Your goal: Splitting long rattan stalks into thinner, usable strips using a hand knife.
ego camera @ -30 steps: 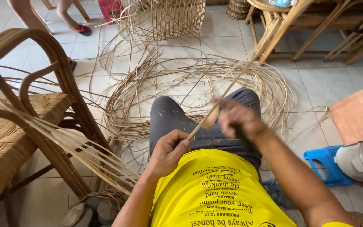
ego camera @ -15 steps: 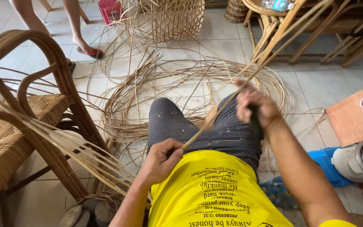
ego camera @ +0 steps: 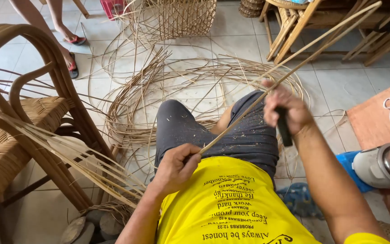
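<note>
A rattan chair [ego camera: 28,117] with a woven seat fills the left side, its curved arm arching over a fan of flat pale strips [ego camera: 68,158] that slant down toward the floor. On the tiled floor [ego camera: 344,86] ahead lies a wide loose coil of thin cane [ego camera: 159,99], ringing the person's knees, and beyond it stands an unfinished open-weave basket [ego camera: 177,18]. To the right are wooden frames [ego camera: 321,31], a reddish mat [ego camera: 380,117] with a white cord, and a blue stool [ego camera: 350,165] beside a silver-grey appliance [ego camera: 382,167]. Another person's legs in sandals [ego camera: 71,49] stand at the upper left.

The seated person wears a yellow shirt and dark shorts [ego camera: 217,131]. A long thin cane strip [ego camera: 294,68] runs diagonally from the lap up past the right edge of the wooden frames. The left hand [ego camera: 177,165], forearm bent in close to the belly, pinches the lower end of the strip between thumb and curled fingers. The right hand [ego camera: 287,110], arm stretched out over the right thigh, is closed in a fist around a dark-handled knife [ego camera: 283,126], handle pointing down, and it meets the strip midway along, well apart from the left hand.
</note>
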